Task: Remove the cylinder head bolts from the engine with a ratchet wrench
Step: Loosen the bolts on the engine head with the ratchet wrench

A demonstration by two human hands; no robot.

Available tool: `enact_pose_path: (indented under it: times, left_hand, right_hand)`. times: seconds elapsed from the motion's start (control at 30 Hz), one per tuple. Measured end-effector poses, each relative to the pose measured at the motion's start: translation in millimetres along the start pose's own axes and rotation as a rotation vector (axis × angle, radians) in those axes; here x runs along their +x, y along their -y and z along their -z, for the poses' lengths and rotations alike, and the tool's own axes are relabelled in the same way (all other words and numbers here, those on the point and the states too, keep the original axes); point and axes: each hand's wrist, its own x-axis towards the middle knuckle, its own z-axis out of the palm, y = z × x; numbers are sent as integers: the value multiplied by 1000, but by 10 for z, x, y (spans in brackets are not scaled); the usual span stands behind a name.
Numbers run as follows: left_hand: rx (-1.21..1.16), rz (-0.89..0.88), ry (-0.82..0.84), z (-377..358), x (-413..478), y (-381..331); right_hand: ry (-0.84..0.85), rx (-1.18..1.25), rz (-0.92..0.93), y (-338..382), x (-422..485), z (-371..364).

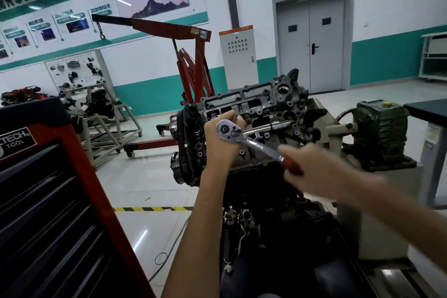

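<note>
The engine [263,113] sits tilted on a stand in front of me, its grey cylinder head face turned toward me. A chrome ratchet wrench [251,143] with a red grip lies across that face. My left hand [221,143] is curled around the ratchet's round head and the extension behind it. My right hand [314,167], blurred, grips the red handle down and to the right. A long chrome extension bar [271,127] lies on the head just beyond the ratchet. The bolt under the ratchet head is hidden by my left hand.
A red and black tool cabinet [48,189] stands close at my left. A red engine hoist [191,65] stands behind the engine. The stand's green gearbox [382,133] is at the right, beside a dark table edge [428,109]. Other engine stands [101,113] are at far left.
</note>
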Motion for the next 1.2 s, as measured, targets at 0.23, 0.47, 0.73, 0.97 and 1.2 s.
enact_pose_path:
  times: [0.23, 0.47, 0.73, 0.97, 1.2]
  left_hand:
    - [-31, 8, -14, -48, -29, -20]
    - [-123, 16, -30, -129, -58, -14]
    - [-30, -38, 41, 44, -18, 1]
    - [-85, 28, -62, -80, -59, -13]
    - [-213, 63, -74, -219, -94, -40]
  right_hand:
    - [-51, -384, 80, -142, 194, 443]
    - [-156, 508, -219, 523, -184, -834]
    - [32, -158, 41, -86, 77, 211]
    - [-93, -318, 47, -147, 121, 276]
    - [-241, 619, -228, 548, -180, -973]
